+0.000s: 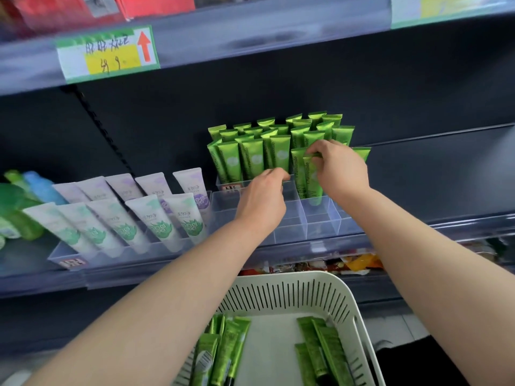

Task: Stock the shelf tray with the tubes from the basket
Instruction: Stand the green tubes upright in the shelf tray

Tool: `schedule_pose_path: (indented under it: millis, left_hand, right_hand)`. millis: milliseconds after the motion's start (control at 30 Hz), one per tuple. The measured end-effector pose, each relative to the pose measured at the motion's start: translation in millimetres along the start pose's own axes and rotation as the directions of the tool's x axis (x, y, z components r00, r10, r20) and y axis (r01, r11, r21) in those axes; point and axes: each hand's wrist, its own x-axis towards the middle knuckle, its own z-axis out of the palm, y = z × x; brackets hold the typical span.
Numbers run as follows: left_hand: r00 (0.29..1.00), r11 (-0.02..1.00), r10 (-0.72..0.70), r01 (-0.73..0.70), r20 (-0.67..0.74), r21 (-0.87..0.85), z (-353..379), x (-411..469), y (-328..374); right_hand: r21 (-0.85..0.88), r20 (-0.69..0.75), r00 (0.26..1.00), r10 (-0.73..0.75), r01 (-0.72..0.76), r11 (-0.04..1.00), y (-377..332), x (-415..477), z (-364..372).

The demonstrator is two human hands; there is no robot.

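A clear divided shelf tray [320, 218] stands on the middle shelf, with several upright green tubes [250, 157] filling its back rows. My right hand [338, 168] pinches the top of a green tube [312, 182] that stands in a compartment on the tray's right side. My left hand [263, 201] rests on the tray's dividers just in front of the stocked rows, fingers curled; what it holds, if anything, is hidden. Below, a white slotted basket [281, 296] holds several more green tubes [223, 349] lying flat in two groups.
Left of the tray, a second clear tray [72, 254] holds several white and lilac tubes [156, 215]. Green and blue bottles [19, 204] stand at the far left. A price label [107, 52] hangs on the shelf above. Snack packets [320, 264] lie on the shelf below.
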Motion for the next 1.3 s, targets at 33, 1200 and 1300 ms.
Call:
schedule_pose_path:
  millis: [33, 1200, 1300]
  left_hand:
    - [1.0, 1.0, 0.01, -0.01, 0.007, 0.01, 0, -1, 0]
    - [0.64, 0.85, -0.508, 0.264, 0.576, 0.457, 59, -242, -132]
    - [0.562, 0.803, -0.591, 0.337, 0.579, 0.492, 74, -250, -141]
  right_hand:
    - [-0.009, 0.003, 1.0, 0.001, -0.001, 1.0, 1, -1, 2]
    - [-0.019, 0.701, 0.689, -0.183, 0.275, 0.961, -19, -264, 151]
    - [-0.023, 0.75, 0.643, -0.152, 0.256, 0.966, -18, -268, 161]
